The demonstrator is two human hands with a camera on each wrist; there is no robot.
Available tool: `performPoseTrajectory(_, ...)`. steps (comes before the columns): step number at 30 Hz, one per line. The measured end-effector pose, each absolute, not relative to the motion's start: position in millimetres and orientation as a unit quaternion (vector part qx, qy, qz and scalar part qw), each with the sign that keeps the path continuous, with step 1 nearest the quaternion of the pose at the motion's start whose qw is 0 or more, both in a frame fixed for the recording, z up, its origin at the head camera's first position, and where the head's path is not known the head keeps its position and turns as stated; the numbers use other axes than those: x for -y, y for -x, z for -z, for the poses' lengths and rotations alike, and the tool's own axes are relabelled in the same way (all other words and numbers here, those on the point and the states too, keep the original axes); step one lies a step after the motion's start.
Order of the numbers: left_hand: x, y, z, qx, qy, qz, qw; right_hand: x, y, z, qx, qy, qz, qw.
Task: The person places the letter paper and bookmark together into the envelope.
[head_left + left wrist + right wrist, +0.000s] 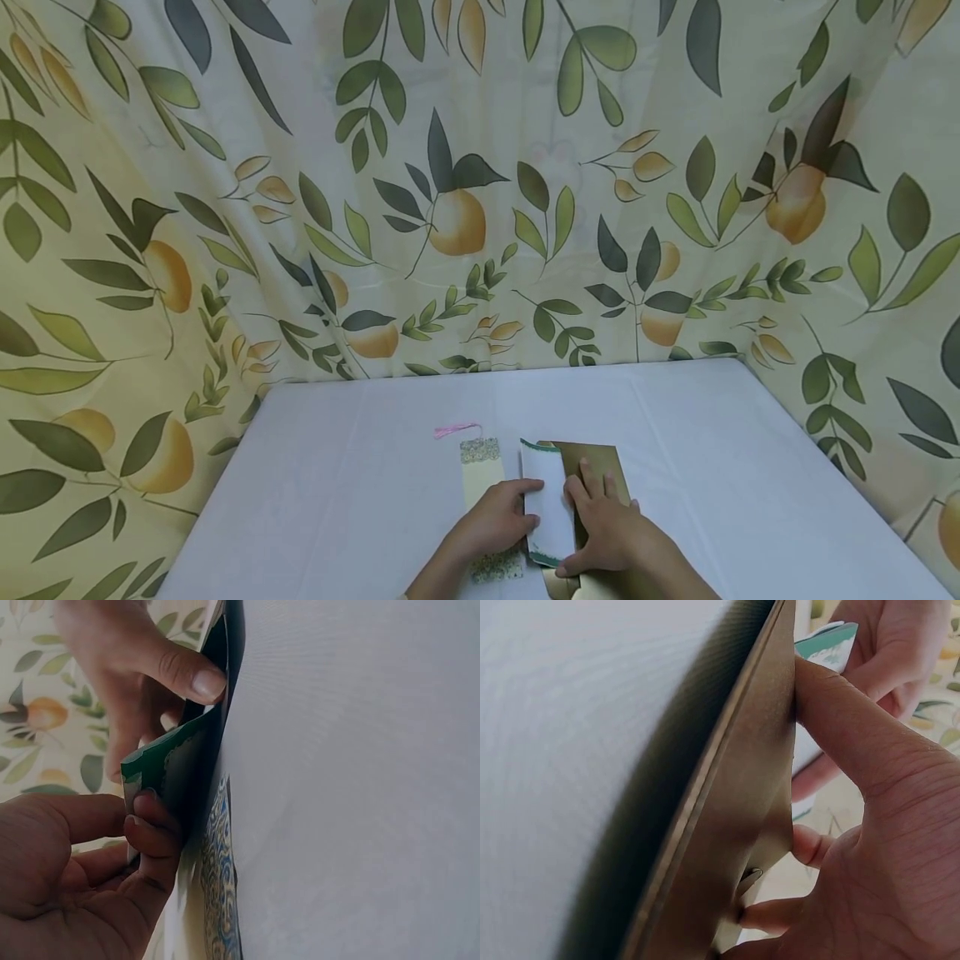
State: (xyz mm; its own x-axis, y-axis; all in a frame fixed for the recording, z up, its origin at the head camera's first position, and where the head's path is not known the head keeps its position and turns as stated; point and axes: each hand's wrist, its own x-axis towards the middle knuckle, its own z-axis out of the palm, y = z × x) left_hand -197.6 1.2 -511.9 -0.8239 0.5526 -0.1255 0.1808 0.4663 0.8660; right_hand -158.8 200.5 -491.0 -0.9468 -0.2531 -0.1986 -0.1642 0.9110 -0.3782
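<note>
My left hand (501, 518) pinches the left edge of a white card (547, 500) with green borders at both ends. In the left wrist view, thumb and fingers (154, 840) close round that edge, and the card's green end (169, 750) tilts up. My right hand (611, 523) rests with spread fingers on a flat gold-brown folder (592, 454); thumb and index finger lie along the card's right edge. From the right wrist view, the folder (735, 765) shows its layered edge, and fingertips (810, 844) touch its far side. Part of the folder is hidden beneath card and hand.
A pale bookmark (480, 475) with patterned ends and a pink tassel (457, 430) lies to the left, partly under my left hand. Everything sits on a white-covered table (337, 483). Behind and at both sides hangs a curtain (480, 208) printed with fruit and leaves.
</note>
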Motion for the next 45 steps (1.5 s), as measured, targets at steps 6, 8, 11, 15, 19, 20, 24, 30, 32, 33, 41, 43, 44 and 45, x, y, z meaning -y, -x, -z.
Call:
performPoseTrajectory(6, -4.0, 198.5, 514.0, -0.832, -0.221, -0.468, 0.200, -200.7, 159.8, 491.0, -0.967, 0.101, 0.193, 0.133)
performPoseTrajectory(8, -4.1, 198.9, 515.2, -0.834, -0.220, -0.467, 0.194, -201.2, 159.8, 491.5, -0.966, 0.100, 0.198, 0.134)
performPoseTrajectory(11, -3.7, 199.9, 516.6, -0.836, -0.211, -0.471, 0.184, -202.0, 159.5, 491.9, -0.966, 0.099, 0.196, 0.135)
performPoseTrajectory(15, -2.2, 202.6, 520.1, -0.832, -0.193, -0.489, 0.175, -201.0, 160.4, 493.1, -0.967, 0.099, 0.192, 0.135)
performPoseTrajectory(19, -3.6, 204.0, 521.0, -0.836, -0.192, -0.492, 0.152, -201.6, 160.3, 493.1, -0.966, 0.100, 0.196, 0.135)
performPoseTrajectory(20, -4.0, 203.7, 520.4, -0.837, -0.192, -0.491, 0.148, -201.6, 160.0, 493.2, -0.966, 0.099, 0.197, 0.137)
performPoseTrajectory(24, -6.1, 201.2, 515.6, -0.843, -0.189, -0.483, 0.141, -201.4, 160.1, 492.6, -0.966, 0.098, 0.195, 0.140)
performPoseTrajectory(30, -8.1, 200.7, 514.2, -0.819, -0.189, -0.512, 0.174, -201.7, 158.8, 491.3, -0.967, 0.097, 0.191, 0.139)
performPoseTrajectory(32, -8.1, 201.8, 514.9, -0.815, -0.193, -0.516, 0.177, -201.6, 158.6, 491.8, -0.967, 0.098, 0.190, 0.138)
performPoseTrajectory(33, -8.3, 202.5, 515.1, -0.813, -0.195, -0.518, 0.179, -201.3, 158.8, 492.1, -0.968, 0.098, 0.189, 0.136)
performPoseTrajectory(41, -12.8, 207.6, 519.2, -0.801, -0.203, -0.531, 0.190, -200.8, 158.4, 494.4, -0.968, 0.097, 0.191, 0.129)
performPoseTrajectory(43, -13.5, 208.5, 520.2, -0.798, -0.199, -0.535, 0.196, -201.0, 158.4, 494.1, -0.968, 0.098, 0.192, 0.128)
performPoseTrajectory(44, -13.7, 208.8, 520.6, -0.795, -0.197, -0.538, 0.200, -201.3, 158.4, 493.6, -0.968, 0.100, 0.192, 0.127)
performPoseTrajectory(45, -13.9, 209.3, 520.9, -0.794, -0.196, -0.539, 0.202, -201.6, 158.3, 493.1, -0.968, 0.101, 0.192, 0.127)
